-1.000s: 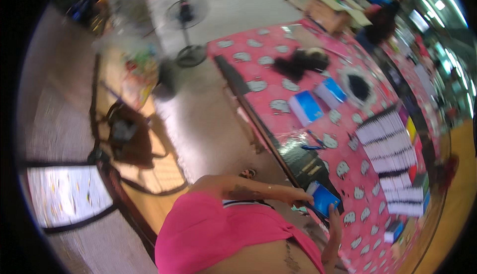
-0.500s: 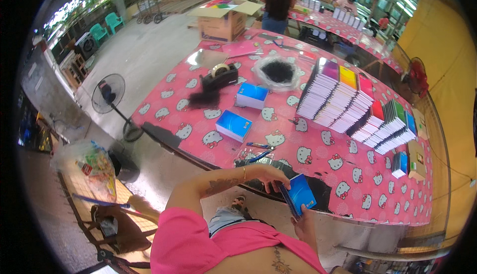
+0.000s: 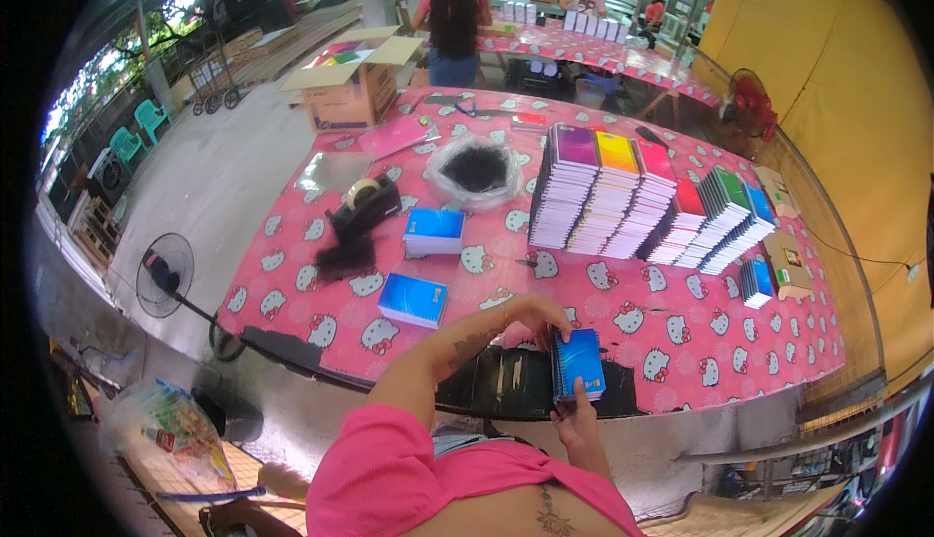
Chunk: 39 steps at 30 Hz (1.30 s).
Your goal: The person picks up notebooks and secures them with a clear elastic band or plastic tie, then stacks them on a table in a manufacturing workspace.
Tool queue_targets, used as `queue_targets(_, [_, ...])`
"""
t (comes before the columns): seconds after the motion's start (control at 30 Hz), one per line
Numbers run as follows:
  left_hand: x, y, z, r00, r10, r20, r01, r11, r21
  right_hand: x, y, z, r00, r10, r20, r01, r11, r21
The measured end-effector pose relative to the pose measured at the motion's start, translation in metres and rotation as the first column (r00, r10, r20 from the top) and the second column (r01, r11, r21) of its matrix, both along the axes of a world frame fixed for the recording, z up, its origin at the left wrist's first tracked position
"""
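A small blue spiral notebook (image 3: 581,362) is held at the table's near edge, its coil along the left side. The fingers of my left hand (image 3: 547,317) are closed at its upper left corner, by the coil. My right hand (image 3: 578,418) grips the lower edge, thumb on the cover. To the left lie two stacks of blue notebook blocks, a nearer stack (image 3: 413,301) and a farther stack (image 3: 434,232). My left forearm covers the spot where pliers lay earlier.
Tall notebook stacks (image 3: 603,187) stand at the right, with a small blue stack (image 3: 756,283) beside them. Behind are a bag of black coils (image 3: 475,169) and a tape dispenser (image 3: 364,208). An open carton (image 3: 350,94), a standing fan (image 3: 165,274) and a person (image 3: 453,21) are beyond.
The notebook has turned more upright, with its cover facing up. My left hand has shifted to its upper corner, and my left forearm now covers the pliers. The view has swung to the right.
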<state>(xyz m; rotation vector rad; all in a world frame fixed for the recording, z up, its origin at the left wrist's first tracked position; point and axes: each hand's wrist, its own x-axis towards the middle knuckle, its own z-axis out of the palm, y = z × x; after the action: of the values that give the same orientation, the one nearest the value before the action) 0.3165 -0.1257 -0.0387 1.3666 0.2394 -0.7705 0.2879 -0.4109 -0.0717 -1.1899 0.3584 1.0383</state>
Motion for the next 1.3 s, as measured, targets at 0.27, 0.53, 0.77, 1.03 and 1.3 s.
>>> queue_targets(0.27, [0.019,0.004,0.003,0.991,-0.134,-0.004,0.133,0.985,0.112,-0.007,-0.039,0.0,0.996,-0.004,0.085,0.018,0.987,-0.161])
queue_targets(0.53, [-0.042,-0.04,0.011,0.647,0.292,0.704,-0.715,0.552,0.428,0.043,-0.018,0.042,0.825,0.062,0.561,-0.001,0.994,-0.107])
queue_targets(0.77, [-0.077,-0.159,-0.048,0.405,0.84,0.36,-0.909,0.414,0.058,0.083,0.014,0.035,0.865,0.313,0.392,-0.314,0.947,-0.063])
queue_targets(1.03, [-0.056,-0.179,-0.062,0.302,0.86,0.411,-0.947,0.319,0.03,0.086,0.015,0.019,0.839,0.37,0.398,-0.441,0.892,0.102])
queue_targets(1.3, [-0.062,-0.18,-0.054,0.294,0.874,0.386,-0.949,0.316,0.007,0.08,0.019,0.022,0.814,0.387,0.432,-0.458,0.886,0.069])
